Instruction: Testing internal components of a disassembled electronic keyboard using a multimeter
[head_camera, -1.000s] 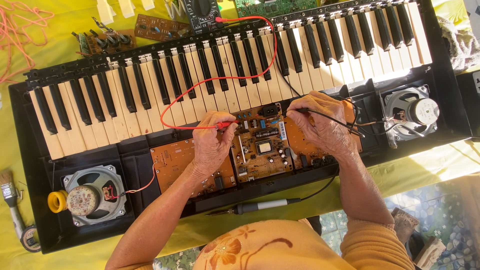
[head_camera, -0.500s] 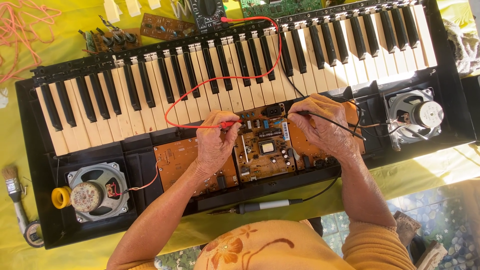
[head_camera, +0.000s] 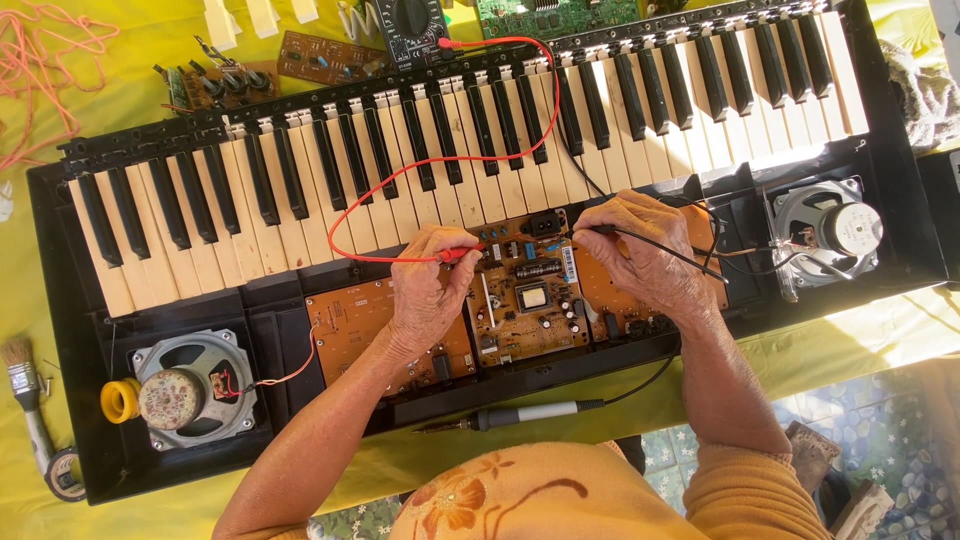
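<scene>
Nearest, soldering iron (head_camera: 520, 413) lies idle on yellow cloth (head_camera: 850, 355) by case edge, clear of both forearms. Left hand (head_camera: 428, 292) pinches red probe (head_camera: 452, 256), tip down on brown circuit board (head_camera: 525, 298) in open keyboard (head_camera: 500, 130). Right hand (head_camera: 645, 252) pinches black probe (head_camera: 600, 230), tip at board's upper edge. Judgement: rest heels of hands on board frame, keep tips steady, touch one pad each, avoid bridging neighbours. Red lead (head_camera: 440, 165) loops over keys to multimeter (head_camera: 417, 25) at far edge; keep it slack, dial readable.
</scene>
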